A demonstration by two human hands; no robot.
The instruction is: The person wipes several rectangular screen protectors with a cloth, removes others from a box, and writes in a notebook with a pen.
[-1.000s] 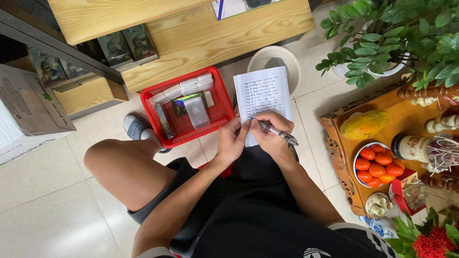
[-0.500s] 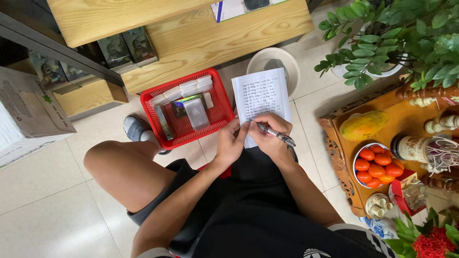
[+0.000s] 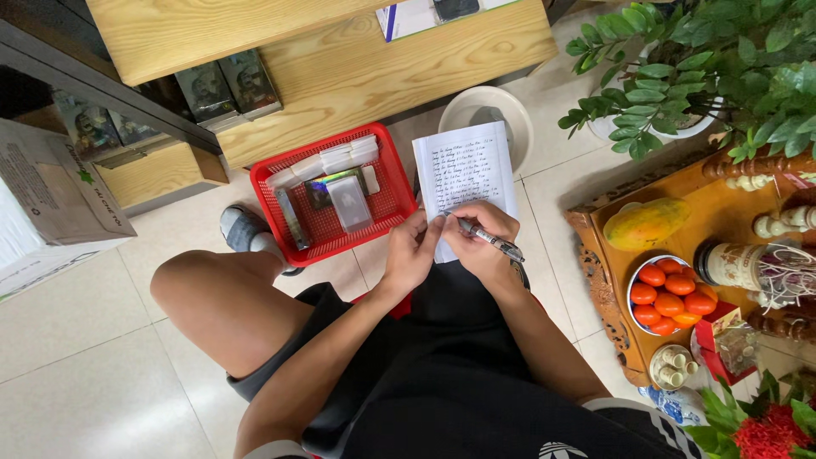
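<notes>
A red plastic basket (image 3: 387, 200) sat on the tiled floor (image 3: 76, 340) left of the hands, with small flat packets and cards lying inside it. Just right of it, the notepad (image 3: 466, 174) rested on the person's lap, a white lined sheet covered in rows of blue handwriting, its far end reaching toward a pale round bowl (image 3: 510, 110). The left hand (image 3: 410, 253) lay curled at the pad's lower left edge, its grip narrow, fingers pressed against the paper. The right hand (image 3: 483, 246) was closed around a dark pen (image 3: 491, 241), with the tip at the bottom of the page. Further right, a carved wooden tray (image 3: 595, 280) carried a yellow mango (image 3: 646, 223) and a bowl of oranges (image 3: 670, 297).
</notes>
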